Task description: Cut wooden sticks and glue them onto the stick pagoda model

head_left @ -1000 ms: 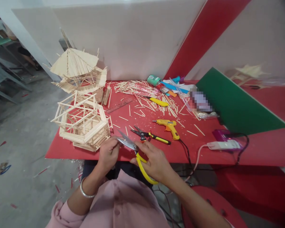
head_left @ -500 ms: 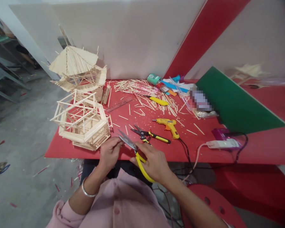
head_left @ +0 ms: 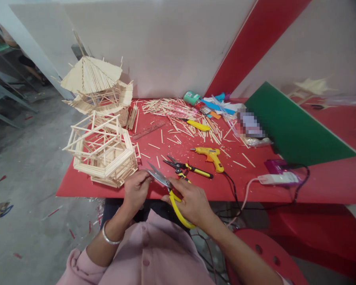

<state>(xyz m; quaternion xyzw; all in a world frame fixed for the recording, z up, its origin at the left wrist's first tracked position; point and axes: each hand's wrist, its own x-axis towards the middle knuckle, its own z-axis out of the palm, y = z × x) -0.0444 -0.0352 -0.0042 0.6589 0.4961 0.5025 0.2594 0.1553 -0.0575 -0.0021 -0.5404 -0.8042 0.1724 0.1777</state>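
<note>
Yellow-handled scissors (head_left: pixel 178 209) are gripped in my right hand (head_left: pixel 191 200), their blades parted and pointing up and to the left. Beside the blade tips, my left hand (head_left: pixel 136 188) is closed in a pinch; what lies between its fingers is too small to make out. Just left of that hand stands an open hexagonal frame of thin wooden sticks (head_left: pixel 106 158) on the red table (head_left: pixel 166 190). Beyond my right hand lie black-and-yellow pliers (head_left: pixel 192 170), with a second similar tool partly hidden by the hand.
A stick pagoda model (head_left: pixel 91 79) stands at the back left. Behind the pliers are a yellow glue gun (head_left: pixel 210 154), a yellow utility knife (head_left: pixel 198 126) and a heap of sticks (head_left: pixel 169 109). A green board (head_left: pixel 296 126) leans at right, near a white power strip (head_left: pixel 275 180).
Both hands stay in nearly the same place by the table's front edge. The scissors' yellow handle loops look slightly farther apart; otherwise little differs.
</note>
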